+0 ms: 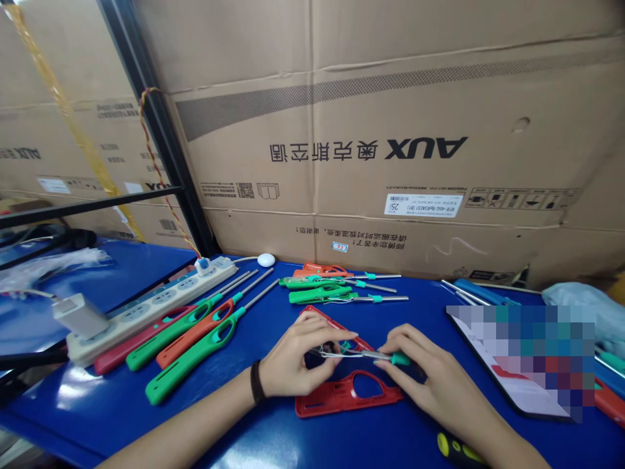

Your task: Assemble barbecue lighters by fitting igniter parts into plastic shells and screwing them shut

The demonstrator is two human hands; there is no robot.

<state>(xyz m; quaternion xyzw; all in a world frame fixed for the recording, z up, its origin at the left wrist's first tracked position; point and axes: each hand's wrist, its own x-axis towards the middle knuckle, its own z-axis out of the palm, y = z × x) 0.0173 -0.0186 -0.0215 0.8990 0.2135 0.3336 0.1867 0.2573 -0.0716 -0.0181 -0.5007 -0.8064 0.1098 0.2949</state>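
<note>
The metal rod (378, 355) hovers just beyond the red shell half (317, 402), right hand (430, 371) pinching it, left hand (297, 355) closed around its white wires (339, 355)! Hands drawn apart too hard, and those thin strands could tear loose.

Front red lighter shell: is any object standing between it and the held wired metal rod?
No loose object is visible between the front red lighter shell and the wired metal rod; the left hand overlaps the shell's edge.
</note>
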